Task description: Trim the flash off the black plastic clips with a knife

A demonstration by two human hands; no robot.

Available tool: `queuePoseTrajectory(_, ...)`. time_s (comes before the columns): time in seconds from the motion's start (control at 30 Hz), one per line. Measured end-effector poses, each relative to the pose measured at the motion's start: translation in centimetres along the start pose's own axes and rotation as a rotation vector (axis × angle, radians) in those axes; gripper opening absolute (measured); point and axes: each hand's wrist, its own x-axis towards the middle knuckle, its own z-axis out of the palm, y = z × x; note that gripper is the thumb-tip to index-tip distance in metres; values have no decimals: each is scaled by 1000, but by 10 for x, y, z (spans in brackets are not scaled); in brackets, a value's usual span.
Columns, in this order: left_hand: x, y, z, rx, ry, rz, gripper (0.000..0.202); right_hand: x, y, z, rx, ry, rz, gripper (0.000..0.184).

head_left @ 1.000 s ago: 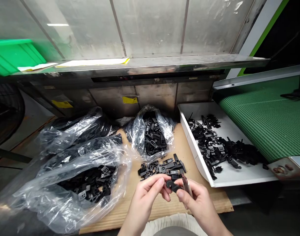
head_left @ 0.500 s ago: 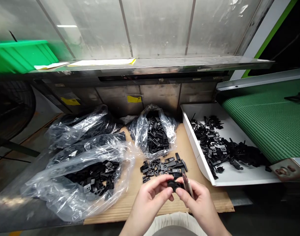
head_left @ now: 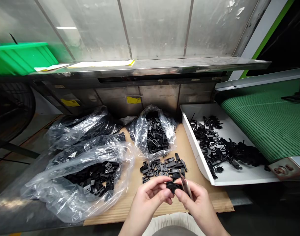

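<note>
Near the front edge of the board, a small black plastic part [head_left: 172,186] is held between the fingertips of both hands. My left hand [head_left: 152,194] pinches its left side with thumb and fingers. My right hand [head_left: 197,197] has its thumb against the part's right side. Tucked in the same hand is a slim metal tool [head_left: 186,187], slanting up to the left; its exact kind is not clear. Just beyond the hands lies a loose pile of black plastic pieces [head_left: 162,167], some of it hidden behind the fingers.
Open clear plastic bags of black pieces stand at left [head_left: 73,183] and centre back [head_left: 156,132]. A white tray [head_left: 197,157] with black parts sits at right, beside a green conveyor belt [head_left: 268,118]. A metal shelf [head_left: 164,65] overhangs the back, bearing a green bin [head_left: 24,57].
The black part has turned a little between the fingertips and shifted slightly left. The metal tool leans more to the left. Both hands otherwise keep nearly the same place.
</note>
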Motion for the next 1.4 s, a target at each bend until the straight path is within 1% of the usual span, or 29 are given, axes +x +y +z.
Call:
queuePoseTrajectory(0.1,1,-1,0,-4,-13,-15,17,-1,0,0,-1,43,-7,28)
queuePoseTrajectory(0.17,-1,-1,0,-9,-36,-24,18,-2,0,1,32,57,23,29)
queuePoseTrajectory(0.27,-4,1,1,-16,-41,-26,20,-3,-1,1,101,42,68,31)
queuePoseTrajectory(0.37,-7,3,3,-2,1,-22,19,-3,-2,1,134,1,76,31)
queuePoseTrajectory(0.47,-6,3,2,50,-5,-17,19,-3,-2,1,109,-12,36,31)
queuePoseTrajectory(0.57,-2,-1,0,125,-15,-1,19,-3,-2,0,30,16,-62,24)
queuePoseTrajectory(0.63,0,-3,0,188,-1,19,16,-3,-2,0,-30,31,-113,21)
queuePoseTrajectory(0.7,1,-3,1,261,13,41,12,-3,-2,1,-53,28,-124,18)
queuePoseTrajectory(0.77,1,-1,4,313,15,52,11,-3,-2,2,-30,-6,-109,17)
queuePoseTrajectory(0.83,-1,2,2,323,-14,39,14,-2,-1,3,-14,-45,-92,18)
queuePoseTrajectory(0.9,-3,4,-9,337,-15,29,17,0,2,3,-44,-64,-66,22)
queuePoseTrajectory(0.93,-3,4,-20,357,29,33,18,1,5,2,-79,-61,-49,25)
queuePoseTrajectory(0.97,-4,4,-34,386,110,44,20,2,10,1,-121,-51,-28,27)
queuePoseTrajectory(1.0,-5,4,-52,418,233,58,21,3,16,-1,-163,-39,-8,29)
queuePoseTrajectory(1.07,-6,3,-95,432,488,44,29,6,34,-8,-236,-10,30,29)
queuePoseTrajectory(1.1,-7,2,-117,418,592,15,35,7,45,-12,-267,4,50,28)
queuePoseTrajectory(1.13,-8,0,-136,373,691,16,41,8,57,-16,-297,8,70,27)
queuePoseTrajectory(1.17,-9,-1,-152,326,745,15,48,9,69,-20,-331,8,92,26)
queuePoseTrajectory(1.2,-9,-4,-163,305,768,21,56,10,81,-23,-368,8,116,25)
queuePoseTrajectory(1.23,-9,-6,-170,287,787,35,63,10,92,-25,-404,4,140,24)
queuePoseTrajectory(1.27,-9,-8,-172,280,793,49,67,10,101,-26,-434,-3,160,23)
queuePoseTrajectory(1.3,-7,-11,-169,286,782,60,68,11,109,-25,-459,-13,178,23)
queuePoseTrajectory(1.33,-5,-13,-163,301,759,66,66,12,115,-22,-480,-21,193,24)
queuePoseTrajectory(1.4,1,-16,-145,341,675,58,54,15,122,-15,-512,-29,219,27)
